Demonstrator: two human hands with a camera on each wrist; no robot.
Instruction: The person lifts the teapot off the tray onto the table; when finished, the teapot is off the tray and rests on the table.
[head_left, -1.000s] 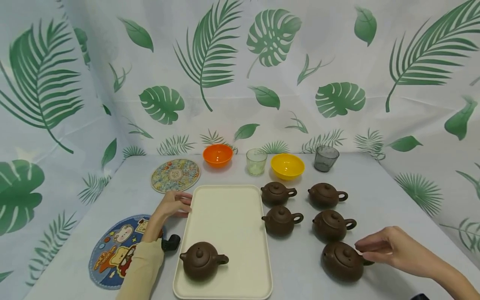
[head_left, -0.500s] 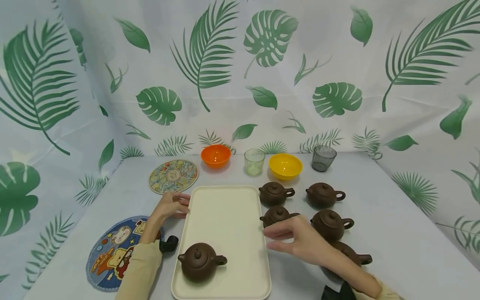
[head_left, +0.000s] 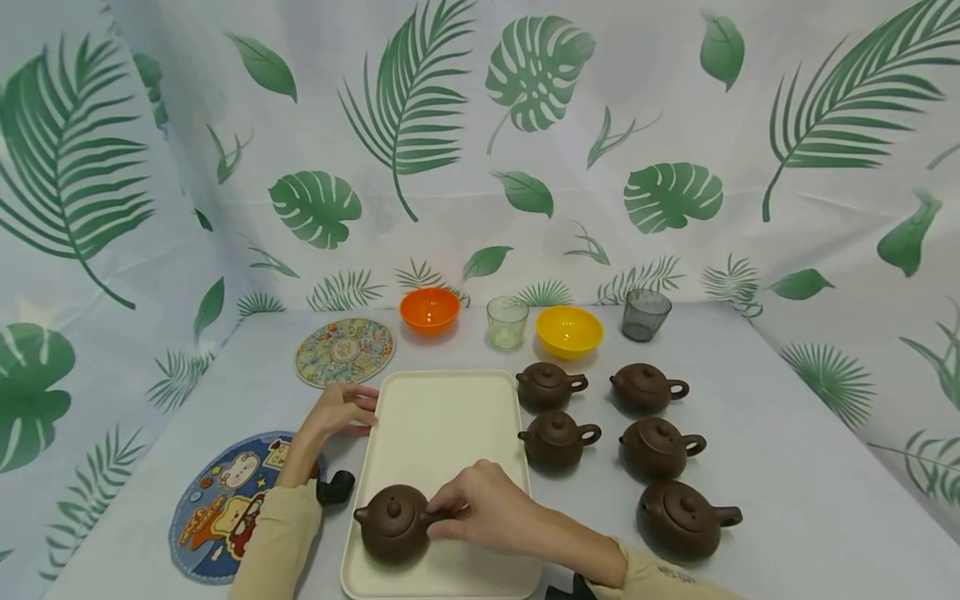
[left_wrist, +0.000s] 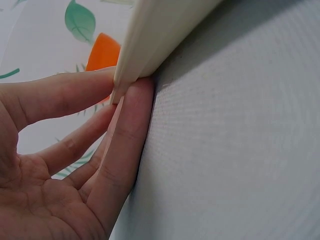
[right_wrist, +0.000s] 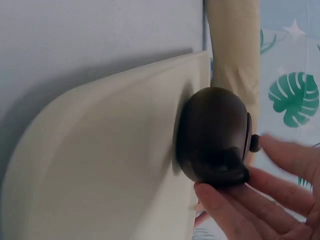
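Note:
A cream rectangular tray (head_left: pixel 450 417) lies on the table with a dark brown teapot (head_left: pixel 393 525) near its front left corner. My left hand (head_left: pixel 341 412) is at the tray's left edge; in the left wrist view its fingers (left_wrist: pixel 132 115) pinch the rim from both sides. Reaching across the tray, my right hand (head_left: pixel 487 508) has thumb and fingertips around the teapot's handle. In the right wrist view the handle (right_wrist: pixel 220 172) sits between the fingertips, one finger blurred near the lid knob. The teapot stands on the tray, spout to the left.
Right of the tray stand several more brown teapots (head_left: pixel 557 442), the nearest one (head_left: pixel 686 521) at the front. Along the back are an orange bowl (head_left: pixel 429 312), a green glass (head_left: pixel 507 323), a yellow bowl (head_left: pixel 569 332) and a grey glass (head_left: pixel 645 315). Two round mats (head_left: pixel 345 352) lie on the left.
My right hand has moved left from the nearest teapot on the right, over the tray, to the handle of the teapot on it. The left hand stays at the tray's edge.

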